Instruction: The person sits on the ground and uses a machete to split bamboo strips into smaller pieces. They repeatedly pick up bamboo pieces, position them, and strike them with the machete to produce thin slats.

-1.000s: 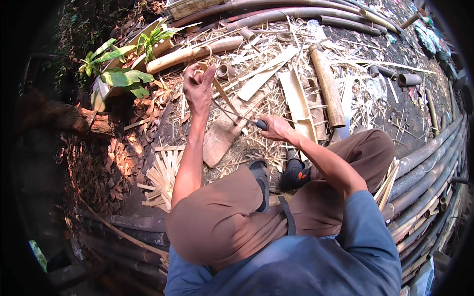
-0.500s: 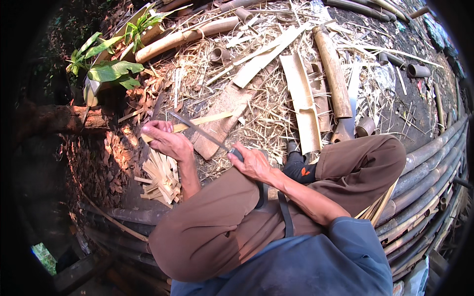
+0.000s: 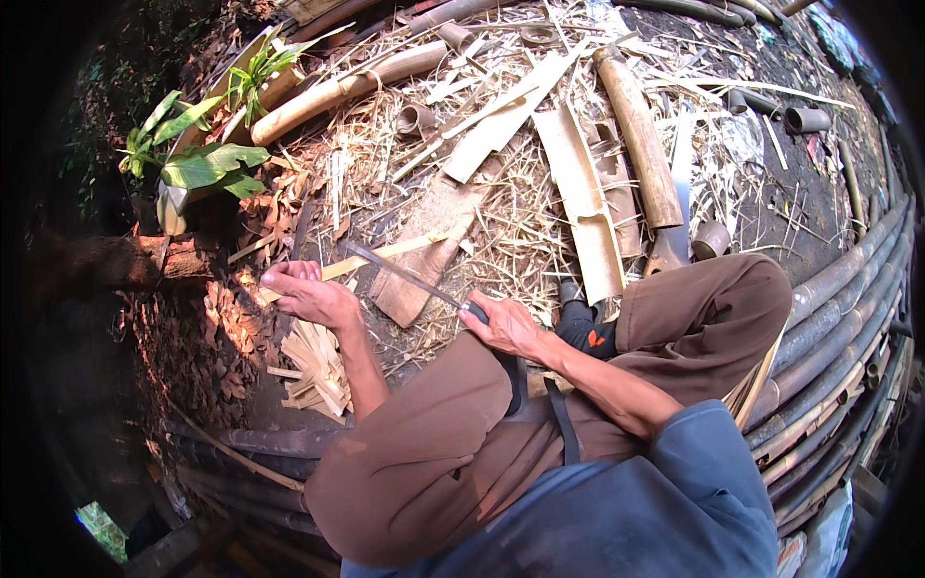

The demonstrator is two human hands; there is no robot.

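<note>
You pinch a pale bamboo strip (image 3: 409, 246) in one hand and grip a knife (image 3: 424, 285) in the other, out over the wooden board (image 3: 461, 214)

Your left hand (image 3: 313, 297), left of the board, closes its fingers on the strip, whose far end reaches over the board; your right hand (image 3: 503, 326), at the board's near right, wraps round the knife's dark handle; the blade crosses the strip by the board's left edge, contact unclear; a pile of strips (image 3: 318, 366) lies left of and nearer you than the board; a split bamboo half (image 3: 583, 207) lies to its right
</note>
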